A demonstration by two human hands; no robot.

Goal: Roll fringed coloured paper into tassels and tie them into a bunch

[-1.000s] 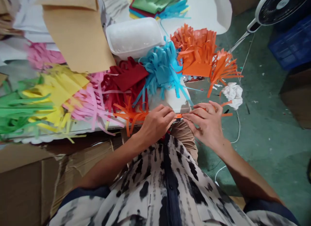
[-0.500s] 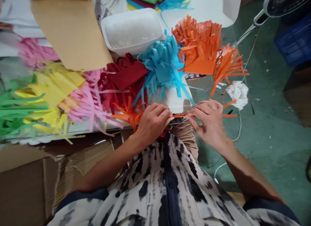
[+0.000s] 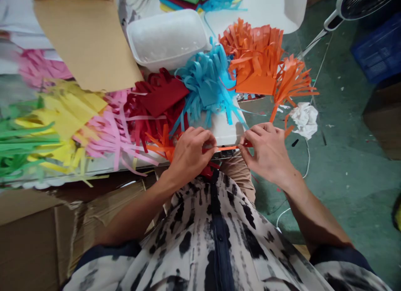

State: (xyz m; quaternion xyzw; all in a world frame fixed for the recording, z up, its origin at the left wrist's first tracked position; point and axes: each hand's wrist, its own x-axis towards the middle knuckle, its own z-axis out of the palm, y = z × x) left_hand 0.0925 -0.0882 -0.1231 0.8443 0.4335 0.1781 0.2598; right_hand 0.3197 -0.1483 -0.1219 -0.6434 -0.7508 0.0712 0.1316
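Between my two hands a narrow orange paper strip (image 3: 228, 148) is stretched level at the table's front edge. My left hand (image 3: 193, 151) is closed in a pinch on its left part. On the right part, my right hand (image 3: 265, 151) pinches with thumb and fingers. Orange fringe (image 3: 161, 147) spreads out to the left of my left hand; whether it joins the strip is hidden by that hand. Just beyond my hands lies a bunch of blue paper fringe (image 3: 208, 84), with dark red fringe (image 3: 163, 94) left of it and orange fringe (image 3: 258, 65) to its right.
Pink (image 3: 106, 132), yellow (image 3: 72, 111) and green fringe (image 3: 28, 136) cover the table's left. A white plastic tub (image 3: 169, 38) and brown paper (image 3: 84, 40) lie behind. Crumpled white paper (image 3: 304, 120), a fan (image 3: 351, 7) and a blue crate (image 3: 379, 49) are at right. Cardboard (image 3: 103, 220) stands below left.
Both hands have shifted slightly, and the gap between them has widened a little. The orange ends that stuck out right of my right hand no longer show there, apart from a short piece.
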